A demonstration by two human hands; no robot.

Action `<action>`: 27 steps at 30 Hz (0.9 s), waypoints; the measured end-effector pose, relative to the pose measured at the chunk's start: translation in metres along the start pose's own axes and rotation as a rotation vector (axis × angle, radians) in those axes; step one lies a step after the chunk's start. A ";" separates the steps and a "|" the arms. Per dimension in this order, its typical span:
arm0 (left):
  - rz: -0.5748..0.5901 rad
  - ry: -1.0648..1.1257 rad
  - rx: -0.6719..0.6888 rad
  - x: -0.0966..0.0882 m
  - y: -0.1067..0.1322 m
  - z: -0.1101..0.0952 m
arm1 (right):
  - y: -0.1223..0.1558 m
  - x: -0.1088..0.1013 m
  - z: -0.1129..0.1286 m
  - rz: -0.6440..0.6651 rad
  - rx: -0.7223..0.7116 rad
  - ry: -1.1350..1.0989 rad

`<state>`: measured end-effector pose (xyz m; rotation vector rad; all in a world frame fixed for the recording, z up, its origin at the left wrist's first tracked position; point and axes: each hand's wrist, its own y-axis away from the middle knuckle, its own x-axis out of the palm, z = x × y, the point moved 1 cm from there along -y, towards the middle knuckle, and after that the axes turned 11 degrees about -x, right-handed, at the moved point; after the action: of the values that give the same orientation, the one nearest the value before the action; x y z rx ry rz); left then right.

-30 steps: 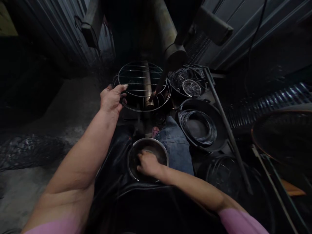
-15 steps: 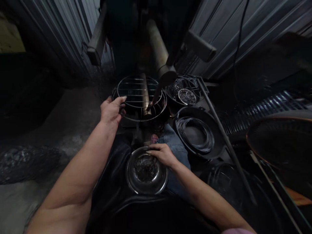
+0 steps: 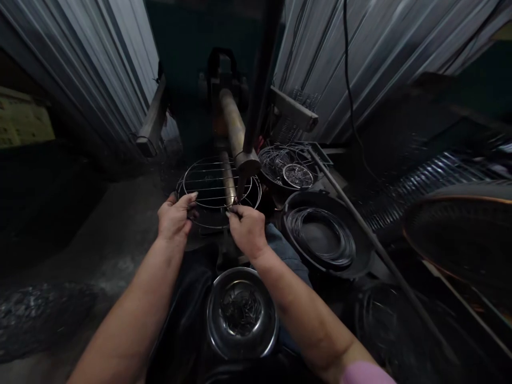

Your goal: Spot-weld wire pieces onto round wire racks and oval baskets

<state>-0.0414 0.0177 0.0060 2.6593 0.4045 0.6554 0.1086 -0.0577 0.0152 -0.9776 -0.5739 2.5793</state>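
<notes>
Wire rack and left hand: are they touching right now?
Touching. The head view shows the left hand closed on the near edge of the round wire rack, its fingers lying over the rim.

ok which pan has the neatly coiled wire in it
The black pan just right of the right hand: its wire lies in tidy coils, while the pan beyond holds a tangle.

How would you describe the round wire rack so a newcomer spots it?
Below the long metal pipe, a round wire rack sits between the left hand and right hand. Unlike the wire coils in the black pan beside it, it has straight parallel bars.
</notes>
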 end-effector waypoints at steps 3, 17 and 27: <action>-0.006 0.001 0.033 0.000 0.005 0.001 | 0.007 0.009 -0.008 -0.070 0.114 -0.198; -0.001 0.000 0.053 0.004 0.012 0.008 | 0.027 0.020 -0.027 -0.286 0.268 -0.554; 0.022 -0.008 0.055 0.006 0.004 0.011 | 0.027 0.018 -0.033 -0.275 0.237 -0.491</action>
<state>-0.0295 0.0131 0.0008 2.7209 0.3966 0.6484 0.1142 -0.0654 -0.0302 -0.1681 -0.4633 2.5530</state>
